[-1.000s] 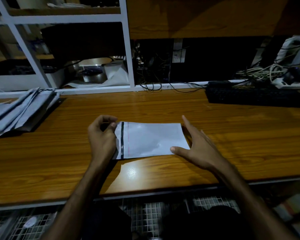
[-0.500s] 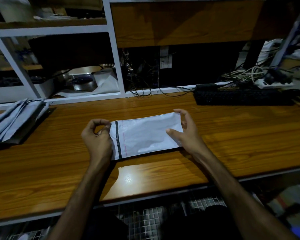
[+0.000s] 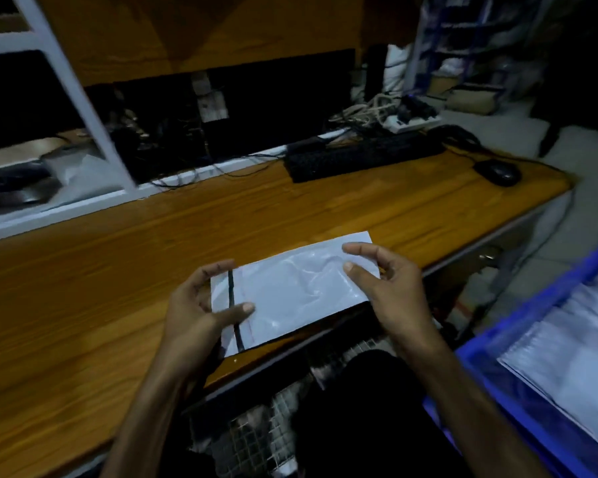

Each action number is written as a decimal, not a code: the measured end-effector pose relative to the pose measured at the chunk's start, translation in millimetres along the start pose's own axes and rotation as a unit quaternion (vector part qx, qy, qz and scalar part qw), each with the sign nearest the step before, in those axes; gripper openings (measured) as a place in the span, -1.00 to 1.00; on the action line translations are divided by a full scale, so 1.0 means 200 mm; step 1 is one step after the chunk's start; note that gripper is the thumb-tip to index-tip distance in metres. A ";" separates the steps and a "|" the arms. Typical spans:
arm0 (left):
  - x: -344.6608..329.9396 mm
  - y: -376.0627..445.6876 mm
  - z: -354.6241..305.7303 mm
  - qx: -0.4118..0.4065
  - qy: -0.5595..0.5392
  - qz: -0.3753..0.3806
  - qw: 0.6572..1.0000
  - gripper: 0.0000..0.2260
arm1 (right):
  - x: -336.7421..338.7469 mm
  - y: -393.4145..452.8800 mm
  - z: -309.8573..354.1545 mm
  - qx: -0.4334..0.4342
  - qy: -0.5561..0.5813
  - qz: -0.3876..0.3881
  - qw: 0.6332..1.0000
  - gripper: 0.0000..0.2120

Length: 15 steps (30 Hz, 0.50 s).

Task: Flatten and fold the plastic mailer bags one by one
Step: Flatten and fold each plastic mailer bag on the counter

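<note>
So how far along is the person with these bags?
One folded white mailer bag is in hand, held by the left hand and right hand above the wooden desk. More bags fill the blue crate; whether folded is unclear, so I can't say what's left.

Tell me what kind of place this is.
Probably a packing or shipping workstation: a white mailer bag held over a wooden desk, a blue crate of more bags at the right, and a keyboard with tangled cables behind.

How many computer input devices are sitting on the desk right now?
2: a black keyboard along the desk's back edge, and a black mouse near the far right corner. Cable clutter behind may hide more.
</note>
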<state>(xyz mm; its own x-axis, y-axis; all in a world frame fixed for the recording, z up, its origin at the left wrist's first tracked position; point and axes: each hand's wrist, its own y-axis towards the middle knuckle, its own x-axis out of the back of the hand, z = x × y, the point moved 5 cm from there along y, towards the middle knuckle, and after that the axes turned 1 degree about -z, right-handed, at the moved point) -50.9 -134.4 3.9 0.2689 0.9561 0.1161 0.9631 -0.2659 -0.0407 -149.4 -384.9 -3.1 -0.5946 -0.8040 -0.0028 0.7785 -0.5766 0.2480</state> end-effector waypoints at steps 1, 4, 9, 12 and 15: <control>-0.07 -0.02 -0.01 -0.001 0.020 0.027 0.999 -0.47 | 0.08 -0.02 0.02 0.006 -0.007 -0.018 1.000 -0.79; -0.26 -0.04 -0.04 -0.028 0.045 0.075 0.996 -0.53 | 0.36 -0.10 0.08 0.018 -0.039 -0.054 0.998 -0.79; -0.71 -0.06 -0.12 -0.060 0.053 0.198 0.977 -0.67 | 0.86 -0.34 0.15 0.003 -0.091 -0.115 0.989 -0.78; -1.05 -0.07 -0.16 -0.091 0.071 0.270 0.956 -0.71 | 1.15 -0.51 0.16 -0.041 -0.149 -0.150 0.976 -0.82; -1.41 -0.12 -0.19 -0.120 0.086 0.350 0.925 -0.73 | 1.42 -0.67 0.10 -0.098 -0.263 -0.180 0.943 -0.81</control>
<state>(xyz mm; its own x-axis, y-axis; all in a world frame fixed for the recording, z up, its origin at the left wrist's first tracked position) -149.7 -401.3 10.1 0.8048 0.5115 0.3012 0.5214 -0.8516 0.0532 -426.7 -533.8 -17.4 -0.8045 -0.3987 0.4403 0.4997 -0.8550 0.1388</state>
